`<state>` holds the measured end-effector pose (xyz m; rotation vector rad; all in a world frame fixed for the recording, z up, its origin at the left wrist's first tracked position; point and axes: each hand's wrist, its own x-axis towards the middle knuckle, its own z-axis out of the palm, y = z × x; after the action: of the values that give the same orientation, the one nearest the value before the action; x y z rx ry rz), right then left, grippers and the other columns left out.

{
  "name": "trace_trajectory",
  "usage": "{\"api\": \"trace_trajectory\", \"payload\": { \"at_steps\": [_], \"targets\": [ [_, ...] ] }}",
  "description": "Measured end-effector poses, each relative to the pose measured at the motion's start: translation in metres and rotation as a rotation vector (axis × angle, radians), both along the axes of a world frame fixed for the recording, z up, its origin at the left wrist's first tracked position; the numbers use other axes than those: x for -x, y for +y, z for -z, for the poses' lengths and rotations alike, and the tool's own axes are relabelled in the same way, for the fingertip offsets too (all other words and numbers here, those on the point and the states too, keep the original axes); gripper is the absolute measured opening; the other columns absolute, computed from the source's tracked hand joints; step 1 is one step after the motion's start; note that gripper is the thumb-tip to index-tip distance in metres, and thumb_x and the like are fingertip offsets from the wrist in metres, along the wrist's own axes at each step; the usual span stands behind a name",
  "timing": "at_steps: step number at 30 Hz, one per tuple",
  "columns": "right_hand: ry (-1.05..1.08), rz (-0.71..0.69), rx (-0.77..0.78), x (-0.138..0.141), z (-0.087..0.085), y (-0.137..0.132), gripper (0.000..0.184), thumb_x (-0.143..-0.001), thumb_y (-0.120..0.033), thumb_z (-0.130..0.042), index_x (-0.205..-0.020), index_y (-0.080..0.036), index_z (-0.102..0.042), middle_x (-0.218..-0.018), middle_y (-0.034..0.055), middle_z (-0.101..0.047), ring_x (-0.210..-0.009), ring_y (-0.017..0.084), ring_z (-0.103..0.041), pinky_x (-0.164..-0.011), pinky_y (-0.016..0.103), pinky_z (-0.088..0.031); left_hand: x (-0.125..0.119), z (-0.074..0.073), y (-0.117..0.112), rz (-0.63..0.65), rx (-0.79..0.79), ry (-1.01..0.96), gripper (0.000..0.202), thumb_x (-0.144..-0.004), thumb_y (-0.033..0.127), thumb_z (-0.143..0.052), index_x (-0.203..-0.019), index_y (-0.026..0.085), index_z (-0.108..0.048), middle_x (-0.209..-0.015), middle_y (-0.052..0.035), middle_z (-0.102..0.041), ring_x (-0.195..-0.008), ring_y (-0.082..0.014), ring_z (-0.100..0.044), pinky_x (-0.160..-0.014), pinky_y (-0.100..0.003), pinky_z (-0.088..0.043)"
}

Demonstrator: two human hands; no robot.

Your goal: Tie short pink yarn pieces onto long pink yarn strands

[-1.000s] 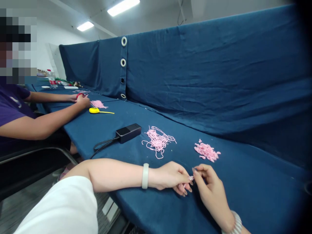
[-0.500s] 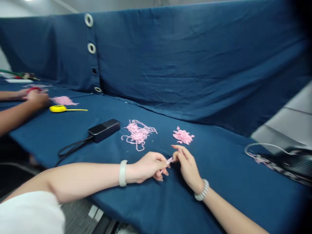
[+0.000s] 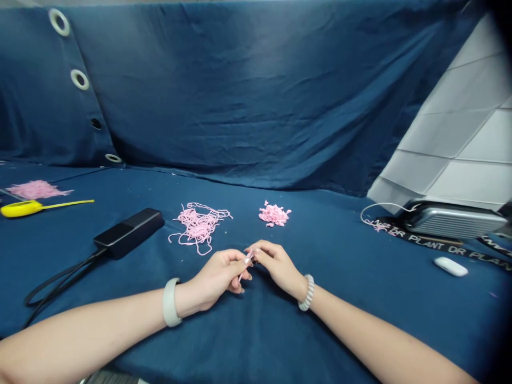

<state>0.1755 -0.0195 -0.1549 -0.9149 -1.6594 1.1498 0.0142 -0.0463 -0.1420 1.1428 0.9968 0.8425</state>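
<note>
My left hand pinches a short piece of pink yarn between thumb and fingers, and a thin end hangs below. From the other side, the fingertips of my right hand close on the same piece, so the two hands meet above the cloth. How the yarn is folded or knotted there is too small to make out. Just beyond my left hand lies a loose tangle of pink yarn. A small heap of short pink pieces lies beyond my right hand.
A black box-shaped device with a strap lies at left. Farther left are a yellow-handled tool and cut pink yarn. At right are a grey device, a lettered strap and a white case. A blue curtain stands behind.
My view has swung right, and the co-worker's hands have left it. My right hand's fingers, raised and looser before, have come in to the yarn that my left hand keeps pinching.
</note>
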Motion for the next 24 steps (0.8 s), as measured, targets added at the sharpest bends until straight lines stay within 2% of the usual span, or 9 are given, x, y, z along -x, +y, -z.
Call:
{"api": "trace_trajectory", "payload": {
  "at_steps": [5,14,19,22,24],
  "targets": [
    [-0.029,0.023,-0.049,0.0009,-0.0001,-0.0003,0.021,-0.08,-0.033,-0.057,-0.067,-0.016,-0.059,-0.067,0.0004,-0.058,-0.063,0.012,-0.052,-0.064,0.025,-0.042,0.0003,0.0006,0.001,0.015,0.016,0.018,0.03,-0.074,0.041,-0.064,-0.071,0.013,-0.055,-0.053,0.0025,-0.057,-0.038,-0.0025,-0.041,-0.046,-0.019,-0.045],
    [-0.057,0.141,-0.078,0.0031,0.0016,-0.0004,0.024,-0.083,-0.034,-0.051,-0.067,-0.017,-0.055,-0.063,0.0,-0.057,-0.06,0.012,-0.05,-0.059,0.025,-0.041,0.0004,-0.0043,0.001,0.014,0.034,0.049,0.025,-0.075,0.036,-0.063,-0.074,0.012,-0.057,-0.056,0.0022,-0.057,-0.039,-0.0026,-0.041,-0.046,-0.018,-0.044],
    [0.063,0.029,0.014,0.0018,-0.0003,0.0029,0.03,-0.083,-0.041,-0.052,-0.068,-0.016,-0.058,-0.062,-0.0001,-0.057,-0.058,0.011,-0.051,-0.059,0.025,-0.042,0.0009,-0.0018,0.0022,0.01,0.036,0.05,0.026,-0.076,0.037,-0.063,-0.076,0.013,-0.056,-0.056,0.0025,-0.057,-0.039,-0.0025,-0.042,-0.047,-0.019,-0.046],
    [0.124,-0.049,0.083,0.0005,0.0,0.0048,0.034,-0.083,-0.046,-0.052,-0.078,-0.015,-0.064,-0.069,0.0017,-0.061,-0.062,0.011,-0.054,-0.063,0.026,-0.044,0.0008,-0.0019,0.0018,0.013,0.025,0.043,0.028,-0.076,0.04,-0.064,-0.074,0.014,-0.054,-0.054,0.0031,-0.056,-0.038,-0.0026,-0.041,-0.047,-0.019,-0.046],
    [0.099,-0.087,0.05,0.0001,0.0005,0.0042,0.031,-0.081,-0.044,-0.056,-0.085,-0.015,-0.067,-0.077,0.0028,-0.062,-0.068,0.012,-0.056,-0.068,0.027,-0.045,0.0005,-0.0025,0.0014,0.007,0.021,0.043,0.029,-0.076,0.041,-0.064,-0.073,0.014,-0.053,-0.054,0.0035,-0.055,-0.038,-0.0024,-0.04,-0.046,-0.018,-0.045]
  ]
}}
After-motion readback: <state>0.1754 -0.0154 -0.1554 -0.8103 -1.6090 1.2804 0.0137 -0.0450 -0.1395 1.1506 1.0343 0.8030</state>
